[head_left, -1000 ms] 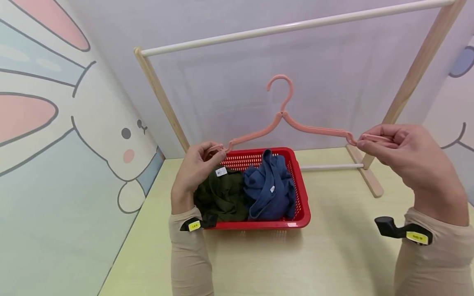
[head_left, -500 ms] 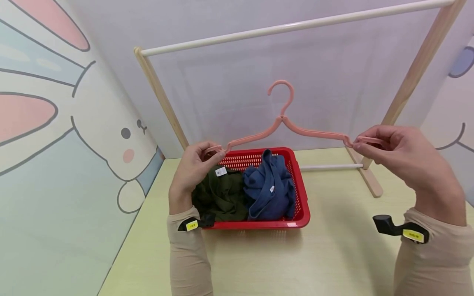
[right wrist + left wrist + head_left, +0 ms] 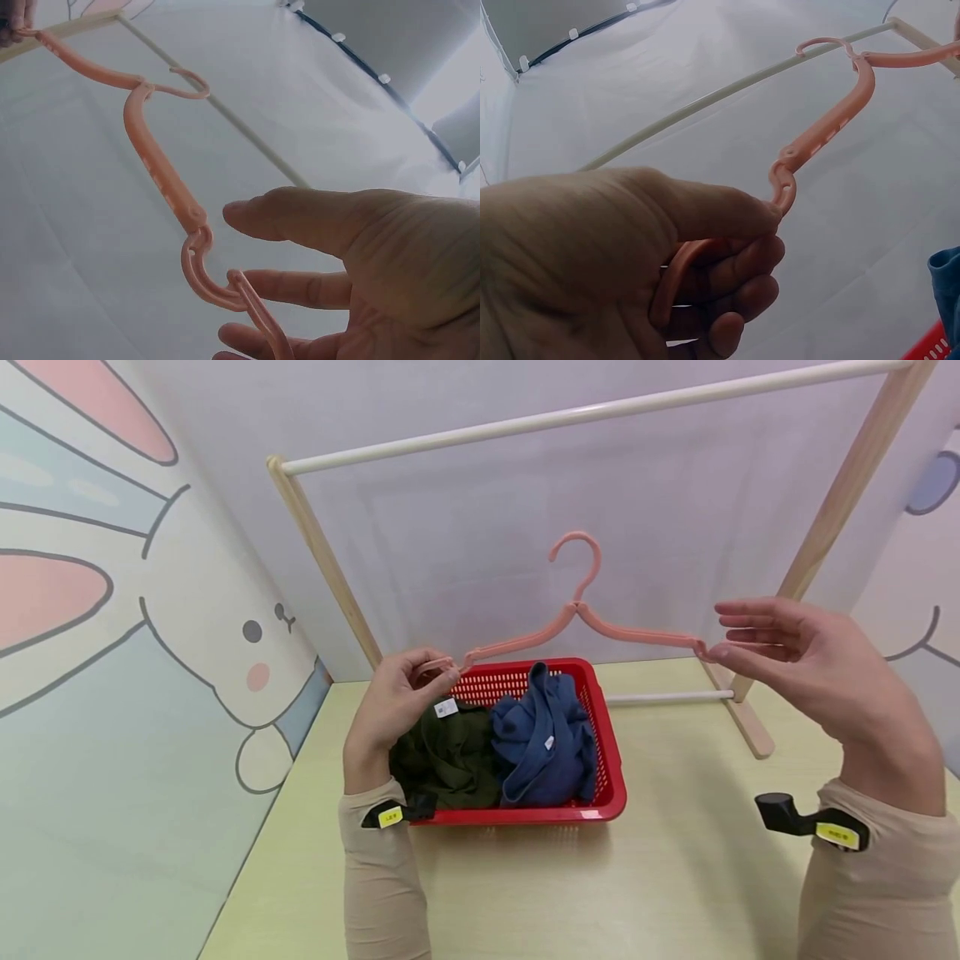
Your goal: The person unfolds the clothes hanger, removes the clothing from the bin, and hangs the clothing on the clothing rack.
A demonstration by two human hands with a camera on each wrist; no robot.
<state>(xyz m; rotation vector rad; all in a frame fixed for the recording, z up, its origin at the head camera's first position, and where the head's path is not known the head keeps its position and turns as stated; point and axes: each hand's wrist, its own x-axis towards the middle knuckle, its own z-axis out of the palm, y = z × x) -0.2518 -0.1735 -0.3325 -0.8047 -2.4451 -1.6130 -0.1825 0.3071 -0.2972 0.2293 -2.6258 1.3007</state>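
We see the left hand point(image 3: 397, 706) pinch one end of a pink plastic jointed clothes hanger point(image 3: 633, 634), raised higher than the red perforated plastic basket point(image 3: 614, 764). The right hand point(image 3: 828, 672) is spread, thumb clear of the hanger's other end. If the left pinch slackens, we judge, that lopsided hold could let the hanger twist, dropping onto the crumpled blue garment point(image 3: 547, 747) inside the basket.

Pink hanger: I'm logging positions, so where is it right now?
In the head view, the pink hanger is right of centre, appearing above the red basket, between the left hand, which grips it, and the right hand.
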